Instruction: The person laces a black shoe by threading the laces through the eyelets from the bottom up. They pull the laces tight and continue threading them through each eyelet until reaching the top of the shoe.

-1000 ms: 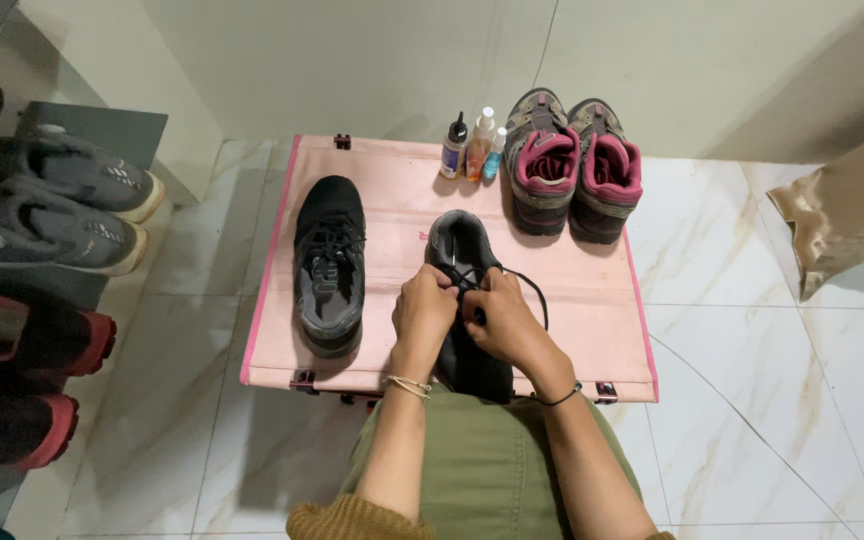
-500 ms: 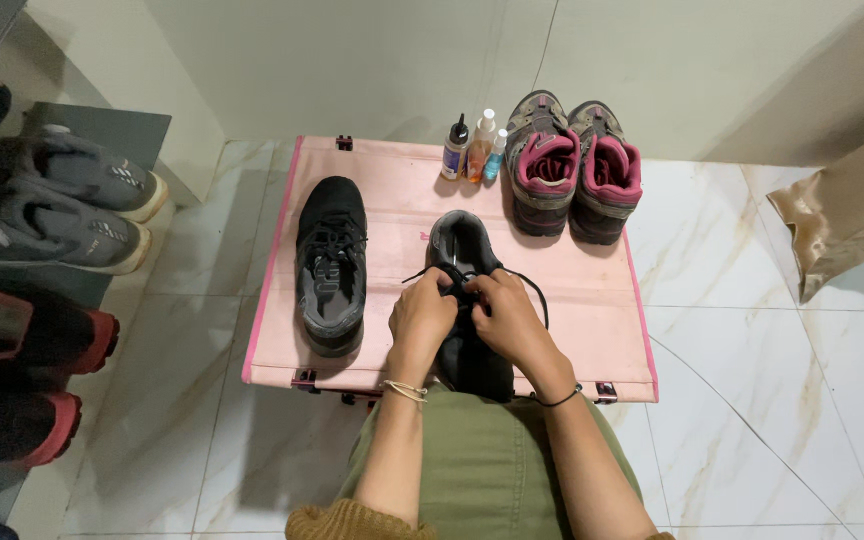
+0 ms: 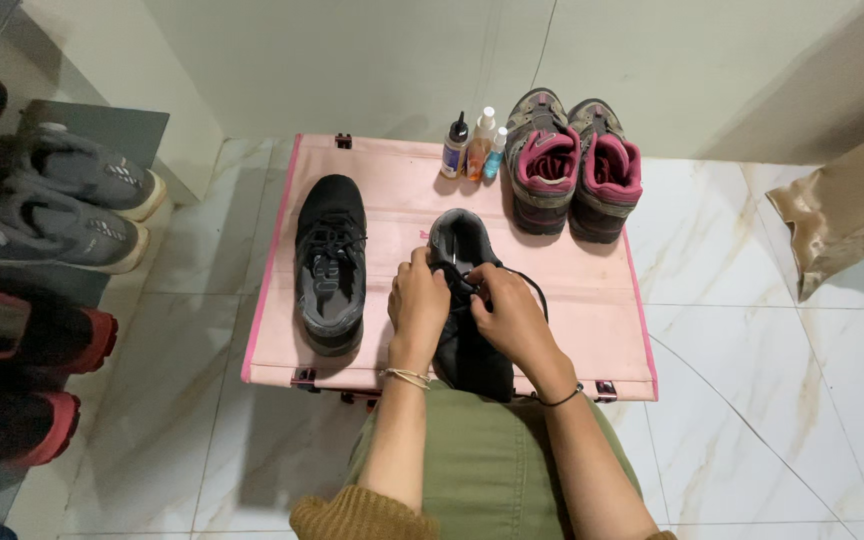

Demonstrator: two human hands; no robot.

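A marble floor [image 3: 752, 380] is shown, bounded at the top by a pale wall [image 3: 372, 60]. A pink table [image 3: 392, 210] is set on the floor, directly in front of the seated person. A shoe rack [image 3: 102, 125] is placed along the left edge; grey sneakers [image 3: 67, 200] and, below them, red-soled shoes [image 3: 12, 380] are stored on it. A crumpled gold bag [image 3: 847, 215] is seen at the right edge.

On the far right corner of the table, a pair of grey-and-magenta shoes [image 3: 572, 165] is stood side by side. A black shoe [image 3: 330, 262] is laid on the left half of the table, toe toward the person. A second black shoe [image 3: 467, 300] is positioned at the near middle of the table, its toe overhanging the near edge above the lap.

The second shoe is worked by both hands over its lacing. The left hand [image 3: 418, 305] is closed on the lace at the shoe's left side. The right hand [image 3: 507, 315] is pinched on the lace at the right side. The two hands are held just beside each other. A loop of black lace [image 3: 530, 283] is extended to the right of the shoe.

Three small bottles [image 3: 474, 148] are grouped at the far edge of the table, just left of the magenta pair.
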